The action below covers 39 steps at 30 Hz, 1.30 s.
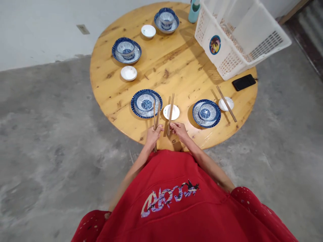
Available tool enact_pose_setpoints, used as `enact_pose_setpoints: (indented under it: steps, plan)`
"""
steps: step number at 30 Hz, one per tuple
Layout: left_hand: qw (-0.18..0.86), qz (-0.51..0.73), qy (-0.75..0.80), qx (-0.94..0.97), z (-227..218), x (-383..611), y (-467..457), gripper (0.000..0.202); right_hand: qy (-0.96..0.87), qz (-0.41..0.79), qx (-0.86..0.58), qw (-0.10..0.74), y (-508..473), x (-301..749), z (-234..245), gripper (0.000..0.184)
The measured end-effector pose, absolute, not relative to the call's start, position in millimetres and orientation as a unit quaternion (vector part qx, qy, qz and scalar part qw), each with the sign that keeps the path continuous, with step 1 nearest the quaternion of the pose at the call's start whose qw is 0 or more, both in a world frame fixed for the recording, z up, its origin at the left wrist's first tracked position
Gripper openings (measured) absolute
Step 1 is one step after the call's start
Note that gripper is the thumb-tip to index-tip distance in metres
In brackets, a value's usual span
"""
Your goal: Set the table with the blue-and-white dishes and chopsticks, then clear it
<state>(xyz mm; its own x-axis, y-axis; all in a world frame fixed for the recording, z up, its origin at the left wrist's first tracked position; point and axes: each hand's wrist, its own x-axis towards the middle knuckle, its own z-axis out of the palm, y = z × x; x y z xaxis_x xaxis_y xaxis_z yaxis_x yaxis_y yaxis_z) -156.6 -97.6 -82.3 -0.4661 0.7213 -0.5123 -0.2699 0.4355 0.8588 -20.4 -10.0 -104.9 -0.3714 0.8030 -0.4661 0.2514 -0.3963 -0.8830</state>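
My left hand (pixel 153 135) is closed round several wooden chopsticks (pixel 154 116), which point away from me past the near rim of a blue-patterned plate (pixel 160 101) with a bowl (pixel 145 102) on it. To its right, my right hand (pixel 178 130) pinches the lower part of a pair of chopsticks (pixel 171 109). That pair lies across a small white dish (pixel 175 113). Farther right, another blue-rimmed plate (pixel 196 117) bears a patterned bowl (pixel 208 112). Beside it, a pair of chopsticks (pixel 227 104) rests across a second white dish (pixel 230 102).
A large white plastic basket (pixel 227 67) stands at the back right of the round wooden table (pixel 161 74). Near it are a black phone (pixel 243 82) and a turquoise container (pixel 193 14). Toward the back left sit two more plate-and-bowl settings with white dishes (pixel 128 73).
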Motion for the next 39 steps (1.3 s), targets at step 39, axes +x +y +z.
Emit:
enact_pose_setpoints:
  steps: [39]
  plan:
    - [0.482, 0.529, 0.682, 0.149, -75, -154, -104, 0.038, -0.497, 0.666, -0.514, 0.213, -15, -6, -102, 0.037]
